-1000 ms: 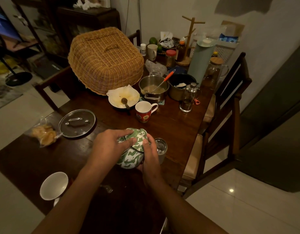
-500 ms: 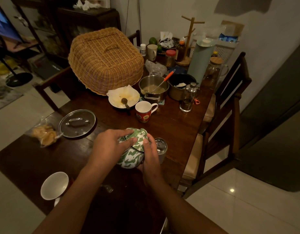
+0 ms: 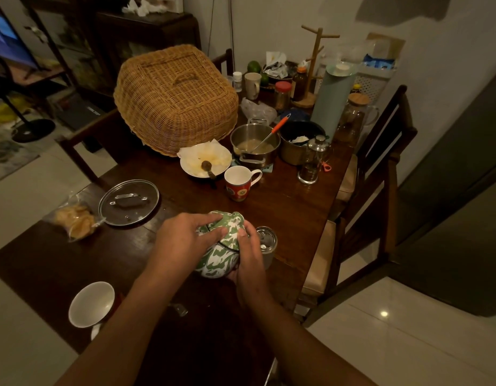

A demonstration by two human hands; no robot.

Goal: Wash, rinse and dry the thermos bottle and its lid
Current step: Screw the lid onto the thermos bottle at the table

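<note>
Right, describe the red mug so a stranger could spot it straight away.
Start at the big wicker food cover on the wooden table. In front of it sits a white plate, and just right of that stands the red mug. It alone has a red patterned outside, white inside and white handle.

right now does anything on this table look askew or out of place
Yes. The wicker food cover sits tilted, its near edge propped on the rim of the white plate. The glass pot lid lies loose on the table, apart from the steel pot. No spill shows.
</note>
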